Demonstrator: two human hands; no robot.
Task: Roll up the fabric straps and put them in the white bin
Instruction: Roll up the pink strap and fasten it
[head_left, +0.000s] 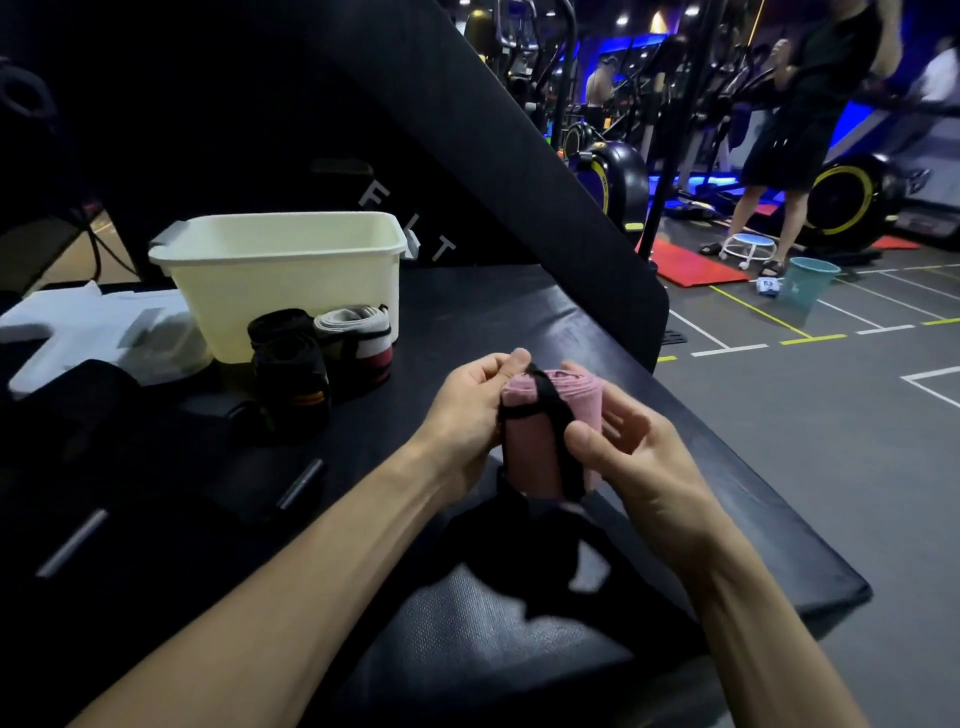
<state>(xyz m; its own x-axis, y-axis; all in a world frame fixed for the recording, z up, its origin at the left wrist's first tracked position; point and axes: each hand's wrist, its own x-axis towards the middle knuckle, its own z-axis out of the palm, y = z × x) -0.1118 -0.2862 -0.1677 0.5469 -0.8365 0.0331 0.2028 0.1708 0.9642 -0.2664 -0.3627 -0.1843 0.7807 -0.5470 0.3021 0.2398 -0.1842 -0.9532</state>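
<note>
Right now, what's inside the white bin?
Only the upper inner walls of the white bin show, and they are bare. The near wall hides the floor, so I cannot tell if rolls lie inside. Two rolled straps stand outside, against its front.

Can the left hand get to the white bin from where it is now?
Probably not yet: the left hand grips the pink roll with the right hand. Otherwise the way to the white bin looks open.

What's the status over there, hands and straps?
Left hand and right hand both grip the pink strap roll. Black band wraps it. White bin beyond, rolled straps in front of it.
</note>
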